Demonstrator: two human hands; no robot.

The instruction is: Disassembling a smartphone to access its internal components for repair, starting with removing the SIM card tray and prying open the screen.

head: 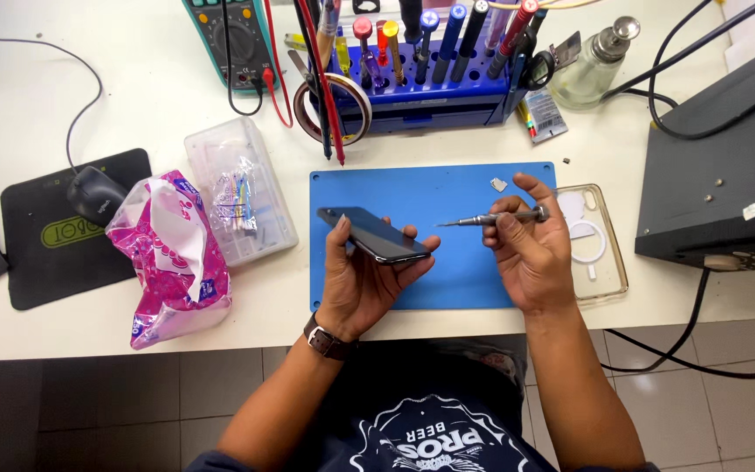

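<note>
The left hand grips a dark phone tilted above the blue mat, its underside hidden. The right hand pinches a small screwdriver, tip near the phone's end. A clear case is partly covered.

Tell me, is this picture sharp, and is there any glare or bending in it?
Head view: even, bright light with soft shadows; the dark phone in the left hand shows a pale sheen; the screwdriver in the right hand is sharp; the desk edge bows slightly, a wide-lens effect.
</note>
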